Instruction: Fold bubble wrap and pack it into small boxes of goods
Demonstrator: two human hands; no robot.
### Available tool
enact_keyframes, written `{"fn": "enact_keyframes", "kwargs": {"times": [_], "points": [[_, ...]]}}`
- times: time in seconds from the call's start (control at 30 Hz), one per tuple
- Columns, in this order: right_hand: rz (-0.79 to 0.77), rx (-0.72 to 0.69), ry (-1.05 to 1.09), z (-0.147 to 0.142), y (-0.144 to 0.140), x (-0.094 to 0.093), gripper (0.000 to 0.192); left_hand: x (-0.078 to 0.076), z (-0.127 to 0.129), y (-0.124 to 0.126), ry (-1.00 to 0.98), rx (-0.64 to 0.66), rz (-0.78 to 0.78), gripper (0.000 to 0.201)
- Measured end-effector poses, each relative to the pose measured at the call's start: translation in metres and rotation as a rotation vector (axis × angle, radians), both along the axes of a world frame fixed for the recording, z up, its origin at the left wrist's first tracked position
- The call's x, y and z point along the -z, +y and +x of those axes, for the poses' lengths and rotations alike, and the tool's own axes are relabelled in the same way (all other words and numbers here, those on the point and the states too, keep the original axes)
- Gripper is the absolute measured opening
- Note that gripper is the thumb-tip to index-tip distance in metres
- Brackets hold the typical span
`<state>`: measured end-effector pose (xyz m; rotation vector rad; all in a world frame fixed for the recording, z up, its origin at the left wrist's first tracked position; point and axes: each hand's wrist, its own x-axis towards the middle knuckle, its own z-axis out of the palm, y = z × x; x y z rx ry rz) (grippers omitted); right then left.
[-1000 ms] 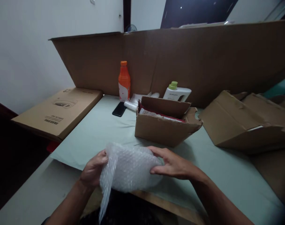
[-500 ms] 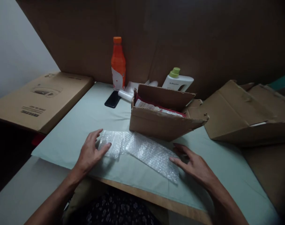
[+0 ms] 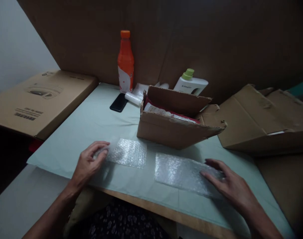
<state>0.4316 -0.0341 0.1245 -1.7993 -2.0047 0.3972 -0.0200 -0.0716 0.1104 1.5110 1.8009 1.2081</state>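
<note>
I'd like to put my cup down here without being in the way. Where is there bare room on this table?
The widest bare patch of the green cloth lies between the flat printed carton, the phone and the open box. A narrow strip separates the two bubble-wrap sheets. Behind the box, around the orange bottle, it is crowded.

Pale green table [image 3: 96, 122] with bubble-wrap sheets [image 3: 128, 152], open carton [image 3: 173, 131], phone [image 3: 119, 102], orange bottle [image 3: 125, 63].
</note>
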Motion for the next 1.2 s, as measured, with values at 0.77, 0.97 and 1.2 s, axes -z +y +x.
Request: {"fn": "enact_keyframes", "kwargs": {"times": [0.77,0.97,1.2], "points": [[0.179,-0.426,-0.280,-0.089,0.004,0.018,0.031,0.021,-0.066,0.029,0.592,-0.209,0.033,0.060],[0.132,-0.368,-0.205,-0.056,0.004,0.017,0.012,0.001,0.016,-0.016,0.186,0.104,0.071,0.035],[0.159,-0.532,0.017,-0.106,-0.024,-0.029,0.017,-0.010,0.098,-0.027,-0.222,0.383,-0.212,0.046]]}}
